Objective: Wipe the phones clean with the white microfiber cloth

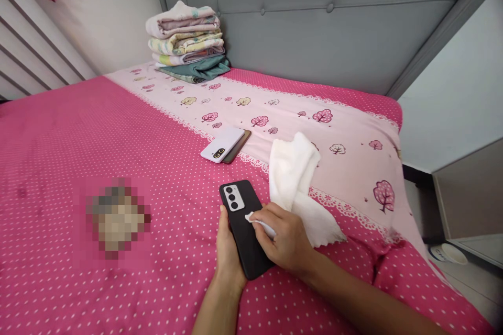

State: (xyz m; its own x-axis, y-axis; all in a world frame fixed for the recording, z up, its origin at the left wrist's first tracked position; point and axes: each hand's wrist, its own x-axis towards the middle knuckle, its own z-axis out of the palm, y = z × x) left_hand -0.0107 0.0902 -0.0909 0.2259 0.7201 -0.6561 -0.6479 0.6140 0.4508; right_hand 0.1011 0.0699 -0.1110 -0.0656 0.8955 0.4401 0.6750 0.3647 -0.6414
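Observation:
My left hand (228,251) grips a black phone (241,220) by its lower left edge, back side up with the camera block showing. My right hand (285,238) presses a corner of a white cloth (296,183) against the phone's back. The remainder of the cloth trails away to the right over the bed. Both hands hover just above the pink polka-dot bedsheet (98,131).
A white phone (222,144) lies on top of a dark one (240,145) farther up the bed. A stack of folded clothes (186,42) sits against the grey headboard (334,21). A blurred patch lies on the sheet at left. The bed's right edge drops to the floor.

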